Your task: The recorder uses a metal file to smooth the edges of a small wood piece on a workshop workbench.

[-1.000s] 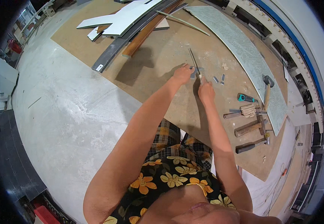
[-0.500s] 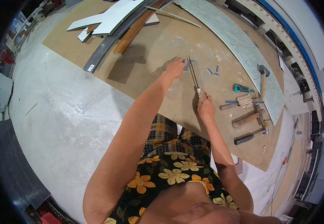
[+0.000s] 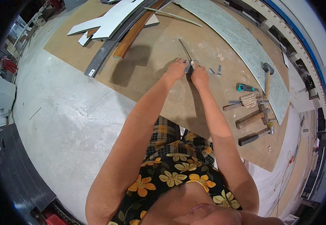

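My left hand (image 3: 176, 70) is closed on a small flat grey piece (image 3: 187, 68) and presses it at the tabletop. Close beside it, my right hand (image 3: 199, 75) grips the pale handle of a long thin tool (image 3: 184, 48). Its dark narrow blade points away from me and slightly left, passing by the grey piece. Whether it is a file or a saw I cannot tell. The fingers of both hands almost meet, hiding part of the piece and the handle. Small grey offcuts (image 3: 219, 70) lie to the right.
Brown board (image 3: 163, 41) covers the worktable. At right lie a mallet (image 3: 267, 75), a teal-handled cutter (image 3: 246, 87), a bundle of wooden sticks (image 3: 248, 100) and hammers (image 3: 249, 120). A patterned pale panel (image 3: 234, 41) runs along the far right; dark and brown profiles (image 3: 133, 33) stand far left.
My right hand has moved forward and left with the tool, up against my left hand. The blade now reaches farther away and tilts more to the left. My left hand stays nearly in place.
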{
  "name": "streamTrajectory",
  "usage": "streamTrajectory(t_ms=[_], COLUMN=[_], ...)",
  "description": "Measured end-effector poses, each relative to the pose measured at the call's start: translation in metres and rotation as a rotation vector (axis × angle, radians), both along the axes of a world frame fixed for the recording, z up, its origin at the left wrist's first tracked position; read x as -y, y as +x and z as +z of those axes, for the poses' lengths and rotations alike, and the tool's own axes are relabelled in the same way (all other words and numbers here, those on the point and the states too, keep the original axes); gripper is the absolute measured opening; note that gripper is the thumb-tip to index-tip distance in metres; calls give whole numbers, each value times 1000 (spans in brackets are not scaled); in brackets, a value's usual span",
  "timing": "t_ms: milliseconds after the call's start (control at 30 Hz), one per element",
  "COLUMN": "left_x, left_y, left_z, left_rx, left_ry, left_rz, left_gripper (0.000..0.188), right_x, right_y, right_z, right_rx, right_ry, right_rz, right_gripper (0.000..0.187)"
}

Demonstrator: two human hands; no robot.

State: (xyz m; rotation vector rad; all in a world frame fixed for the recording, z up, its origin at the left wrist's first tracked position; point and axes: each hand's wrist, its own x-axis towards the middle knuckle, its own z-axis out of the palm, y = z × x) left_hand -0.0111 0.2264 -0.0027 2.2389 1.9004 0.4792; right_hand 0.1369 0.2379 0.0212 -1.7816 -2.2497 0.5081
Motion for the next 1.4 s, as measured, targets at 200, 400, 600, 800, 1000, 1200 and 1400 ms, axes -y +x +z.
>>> streamTrajectory(t_ms=[200,400,600,800,1000,1200,1400], left_x=[12,18,27,29,22,26,28], left_y=[3,15,25,30,36,27,31], left_z=[-1,5,11,4,8,2,8], left_rx=[-26,-24,-22,3,-44,-35,-42], left_ry=[-58,-103,-101,-36,-20,2,-4], left_rz=[-37,-125,-138,-107,-109,-97,-117], left_gripper=[55,61,58,59,60,59,58], right_x=[24,43,45,40,67,137,107], right_y=[14,31,38,30,55,94,75], right_z=[-13,-12,-11,1,-7,-5,10], right_rx=[-8,-25,-62,-95,-53,-35,-113], right_ry=[37,45,87,36,93,-1,18], right_rz=[-9,-26,-96,-124,-108,-37,-71], right_gripper=[48,52,47,36,42,48,42])
